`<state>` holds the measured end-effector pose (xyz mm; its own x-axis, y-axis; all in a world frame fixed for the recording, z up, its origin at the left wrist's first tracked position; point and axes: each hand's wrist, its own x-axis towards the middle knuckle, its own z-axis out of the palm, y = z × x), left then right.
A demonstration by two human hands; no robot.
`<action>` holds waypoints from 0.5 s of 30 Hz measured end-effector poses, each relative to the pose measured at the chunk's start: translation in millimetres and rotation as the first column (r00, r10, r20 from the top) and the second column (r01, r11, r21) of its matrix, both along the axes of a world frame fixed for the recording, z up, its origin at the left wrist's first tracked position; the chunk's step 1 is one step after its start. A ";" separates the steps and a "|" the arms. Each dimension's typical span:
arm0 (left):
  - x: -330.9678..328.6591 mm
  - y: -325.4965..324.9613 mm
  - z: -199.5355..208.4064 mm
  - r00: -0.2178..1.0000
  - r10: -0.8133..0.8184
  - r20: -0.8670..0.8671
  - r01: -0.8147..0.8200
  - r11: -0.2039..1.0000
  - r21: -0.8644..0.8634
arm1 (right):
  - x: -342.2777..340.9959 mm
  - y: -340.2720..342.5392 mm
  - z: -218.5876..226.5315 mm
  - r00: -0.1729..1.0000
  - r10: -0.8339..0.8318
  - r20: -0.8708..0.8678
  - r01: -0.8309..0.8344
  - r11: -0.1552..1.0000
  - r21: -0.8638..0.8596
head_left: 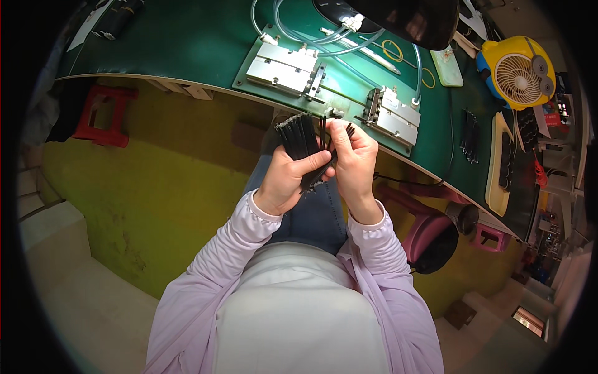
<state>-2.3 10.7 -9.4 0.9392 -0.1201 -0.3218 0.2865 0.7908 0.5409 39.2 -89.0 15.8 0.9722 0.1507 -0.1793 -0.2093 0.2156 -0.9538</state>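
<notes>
My left hand (283,181) is closed around a thick bundle of thin black wire-like pieces (299,136), whose upper ends look greyish and fan out a little. Close beside it, my right hand (355,159) pinches a few of the same black pieces between thumb and fingers, and their tips stick out past the fingertips. Both hands meet in front of the bench edge, above my lap. Below the left thumb, the lower ends of the bundle poke out. Just beyond my hands, two silver metal clamp-like blocks, a left one (283,65) and a right one (393,121), are mounted on a plate.
Clear air hoses (305,38) run to the blocks on the green bench (180,47). A dark lamp hood (411,22) overhangs it. Rightward are a yellow fan (517,71), more black pieces (469,137) and a cream tray (496,187). A red stool (106,115) stands under the bench.
</notes>
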 end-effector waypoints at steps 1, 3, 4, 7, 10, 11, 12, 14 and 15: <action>-0.3 -1.4 -1.8 1.000 0.023 0.019 -0.023 1.000 -0.004 | -0.1 0.0 0.2 1.000 0.000 -0.002 0.000 1.000 0.000; -0.6 -2.3 -3.1 0.998 0.047 0.036 -0.047 0.999 -0.008 | -0.5 -0.2 1.8 1.000 0.002 -0.009 -0.002 1.000 -0.003; -0.7 -2.4 -3.2 0.998 0.049 0.034 -0.049 0.999 -0.003 | -0.6 0.0 2.4 1.000 0.003 -0.013 -0.003 1.000 -0.005; -0.6 -2.9 -3.6 0.998 0.049 0.029 -0.049 0.999 0.004 | -1.0 -0.4 2.7 1.000 0.002 -0.007 -0.002 1.000 -0.029; 0.1 -0.6 -3.2 1.000 0.013 -0.006 -0.013 1.000 -0.019 | -2.0 1.8 6.1 1.000 -0.018 0.002 0.018 0.998 -0.053; 0.6 0.4 -2.5 1.000 0.012 -0.007 -0.013 1.000 -0.018 | -2.6 3.4 7.9 0.999 -0.036 0.009 0.036 0.997 -0.064; 1.5 1.5 -1.5 1.000 0.002 -0.014 -0.002 1.000 -0.003 | -2.8 4.0 8.5 0.998 -0.054 0.016 0.055 0.996 -0.075; 2.8 2.9 -0.3 0.999 -0.019 -0.028 0.020 0.999 0.026 | -1.6 4.0 5.9 0.998 -0.067 0.013 0.068 0.994 -0.079; 3.1 2.4 -0.7 0.999 -0.020 -0.029 0.021 0.999 0.026 | -0.6 3.9 4.4 0.997 -0.080 0.013 0.081 0.993 -0.086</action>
<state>0.8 13.1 -10.1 0.9269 -0.1308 -0.3517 0.3183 0.7704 0.5524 38.7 -85.1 20.2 0.9823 0.0560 -0.1790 -0.1855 0.1485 -0.9714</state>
